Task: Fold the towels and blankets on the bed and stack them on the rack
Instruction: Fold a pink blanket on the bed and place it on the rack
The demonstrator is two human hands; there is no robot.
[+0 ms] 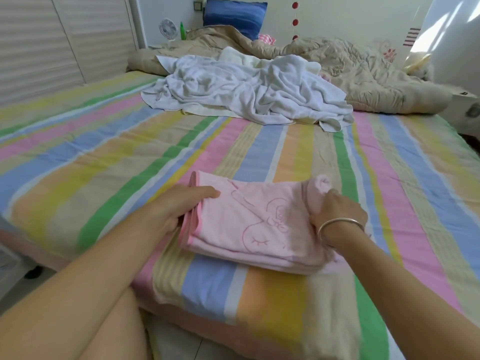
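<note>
A folded pink towel (pixel 249 224) with a stitched outline drawing lies on the striped bed (pixel 104 157) near its front edge. My left hand (pixel 179 206) holds the towel's left edge, thumb on top and fingers tucked under the layers. My right hand (pixel 335 211), with a silver bangle at the wrist, grips the bunched right end of the towel. Farther back, a crumpled white towel or sheet (pixel 249 92) lies in a heap over a cream cloth (pixel 233 55).
A beige quilt (pixel 363 71) is bunched along the head of the bed, with a blue pillow (pixel 235 16) behind it. A small fan (pixel 168 28) and a green bottle (pixel 182 31) stand at the back left. Slatted wardrobe doors (pixel 52 42) line the left side.
</note>
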